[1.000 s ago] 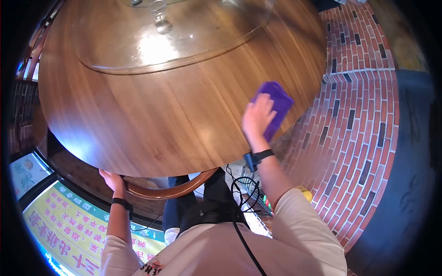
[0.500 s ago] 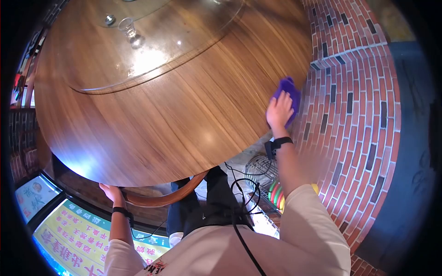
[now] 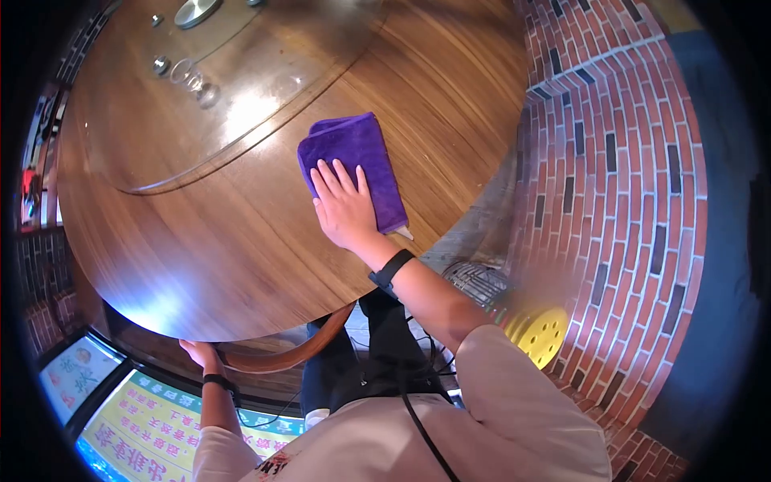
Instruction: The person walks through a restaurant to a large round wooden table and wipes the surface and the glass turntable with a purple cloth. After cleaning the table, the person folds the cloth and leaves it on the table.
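Note:
A folded purple cloth [image 3: 373,165] lies flat on the round wooden table [image 3: 265,257], right of the middle. My right hand [image 3: 345,205] rests palm down on the cloth with its fingers spread. A small white tip shows under the cloth's lower right corner. At the table's near left edge is my left hand [image 3: 201,353], partly hidden by the tabletop, and its fingers cannot be made out clearly.
A glass turntable [image 3: 152,153] carries a small glass [image 3: 185,74] and metal pieces. Below the table's near edge is a curved wooden chair rail [image 3: 281,356]. To the right are a yellow perforated object [image 3: 542,337], a wire basket [image 3: 474,281] and a brick wall [image 3: 610,201].
My right hand and the purple cloth have moved left from the table's right edge, and the cloth now lies spread wider. My left hand stays at the near left edge.

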